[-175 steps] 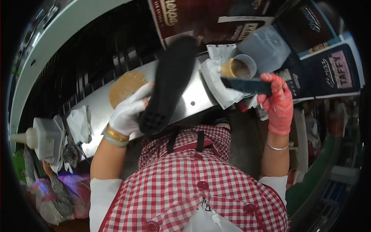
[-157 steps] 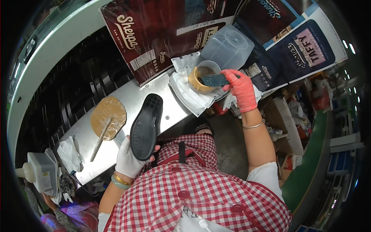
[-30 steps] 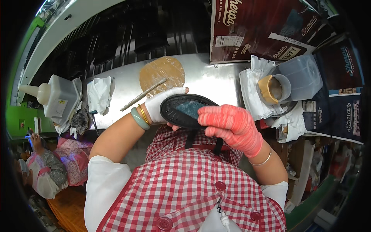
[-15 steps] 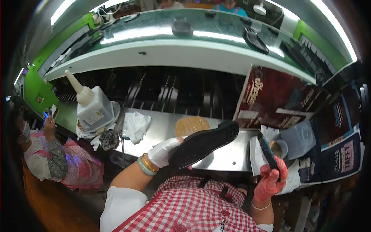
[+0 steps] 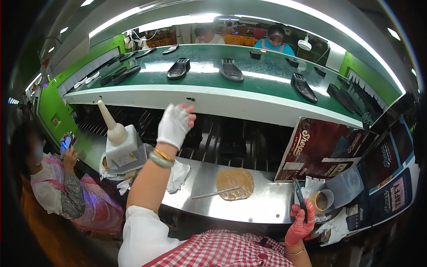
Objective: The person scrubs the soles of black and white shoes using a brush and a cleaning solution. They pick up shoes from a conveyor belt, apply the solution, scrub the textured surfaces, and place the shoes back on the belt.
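Up goes your left hand (image 5: 174,127), white-gloved, fingers loosely apart, overlapping the white front edge (image 5: 231,99) of the green belt (image 5: 204,81); whether it touches, you can't tell from here. Three large black soles (image 5: 231,70) stand out on the belt, two mid-belt and one further right; others lie around them, too crowded to count surely. Down at your right, your red-gloved right hand (image 5: 301,224) is clamped on one dark flat tool (image 5: 300,194), held nearly upright just left of the cup. That's one cup (image 5: 314,203), tan-sided, with something brownish inside, and beside it one clear tub (image 5: 344,186), contents hard to make out. Labels now: the maroon box (image 5: 320,149) carries pale script and white panels, the dark blue board (image 5: 371,209) a pink patch, and your one white bottle (image 5: 121,153) a small yellow mark. One tan disc (image 5: 235,178) sits on the metal table (image 5: 262,204), a single stick (image 5: 213,193) lying partly across it.
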A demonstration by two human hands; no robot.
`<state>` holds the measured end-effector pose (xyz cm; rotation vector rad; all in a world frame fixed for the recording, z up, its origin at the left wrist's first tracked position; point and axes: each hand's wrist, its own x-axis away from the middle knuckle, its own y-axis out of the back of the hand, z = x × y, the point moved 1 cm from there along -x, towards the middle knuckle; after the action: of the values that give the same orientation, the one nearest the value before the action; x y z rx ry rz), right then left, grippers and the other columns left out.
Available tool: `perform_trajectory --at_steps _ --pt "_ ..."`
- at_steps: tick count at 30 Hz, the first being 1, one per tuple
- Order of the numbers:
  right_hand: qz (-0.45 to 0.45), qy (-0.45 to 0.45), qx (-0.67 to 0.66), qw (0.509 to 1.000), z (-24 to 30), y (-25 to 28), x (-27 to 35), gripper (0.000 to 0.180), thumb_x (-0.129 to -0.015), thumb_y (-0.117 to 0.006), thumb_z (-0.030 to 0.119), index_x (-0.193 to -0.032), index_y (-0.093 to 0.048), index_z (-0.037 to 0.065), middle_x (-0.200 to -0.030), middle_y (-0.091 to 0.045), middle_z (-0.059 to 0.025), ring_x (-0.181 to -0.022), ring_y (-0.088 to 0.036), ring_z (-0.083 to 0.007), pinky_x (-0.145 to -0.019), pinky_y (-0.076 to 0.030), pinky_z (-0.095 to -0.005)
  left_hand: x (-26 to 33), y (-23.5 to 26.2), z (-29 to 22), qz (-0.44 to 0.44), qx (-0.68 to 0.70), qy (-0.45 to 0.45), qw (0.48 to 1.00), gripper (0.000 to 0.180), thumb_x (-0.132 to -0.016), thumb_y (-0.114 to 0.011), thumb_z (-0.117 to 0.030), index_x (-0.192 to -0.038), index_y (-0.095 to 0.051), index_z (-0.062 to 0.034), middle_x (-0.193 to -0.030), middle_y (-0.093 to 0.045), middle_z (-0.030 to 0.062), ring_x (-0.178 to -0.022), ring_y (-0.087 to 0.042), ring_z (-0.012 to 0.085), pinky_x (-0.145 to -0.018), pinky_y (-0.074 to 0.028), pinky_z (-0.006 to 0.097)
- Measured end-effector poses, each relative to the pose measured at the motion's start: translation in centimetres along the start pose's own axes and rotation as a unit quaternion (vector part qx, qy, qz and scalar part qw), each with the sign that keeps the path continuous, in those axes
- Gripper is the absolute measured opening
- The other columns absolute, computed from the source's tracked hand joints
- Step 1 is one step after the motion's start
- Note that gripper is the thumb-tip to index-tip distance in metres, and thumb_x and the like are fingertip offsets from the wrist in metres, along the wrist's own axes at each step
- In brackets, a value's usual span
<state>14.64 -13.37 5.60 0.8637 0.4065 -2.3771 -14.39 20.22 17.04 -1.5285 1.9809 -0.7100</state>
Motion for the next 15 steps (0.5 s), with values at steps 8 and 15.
perform_trajectory --at_steps 8,15 --pt "0.019 -0.023 0.093 0.995 -1.6 2.0 1.1 0.031 -0.094 -0.048 0.014 -0.123 -0.052 0.002 -0.109 -0.061 -0.0113 -0.078 -0.058 -0.0135 -0.061 -0.046 -0.0223 -6.2 5.3 -7.0 -0.106 -0.274 -0.439 0.849 0.029 -0.09 -0.049 -0.01 -0.116 -0.055 0.0026 -0.106 -0.061 0.0098 -0.088 -0.058 0.0142 -0.084 -0.046 0.026" --pt "-0.013 -0.082 0.129 0.988 0.0 0.0 0.9 0.035 -0.09 -0.041 -0.001 -0.124 -0.049 -0.004 -0.102 -0.06 -0.0203 -0.077 -0.06 -0.0244 -0.064 -0.048 -0.0279 -15.6 10.0 -18.4 -0.388 -0.771 -0.148 0.482 0.042 -0.08 -0.053 -0.026 -0.117 -0.058 -0.0057 -0.126 -0.049 0.0147 -0.118 -0.045 0.0303 -0.098 -0.04 0.04"
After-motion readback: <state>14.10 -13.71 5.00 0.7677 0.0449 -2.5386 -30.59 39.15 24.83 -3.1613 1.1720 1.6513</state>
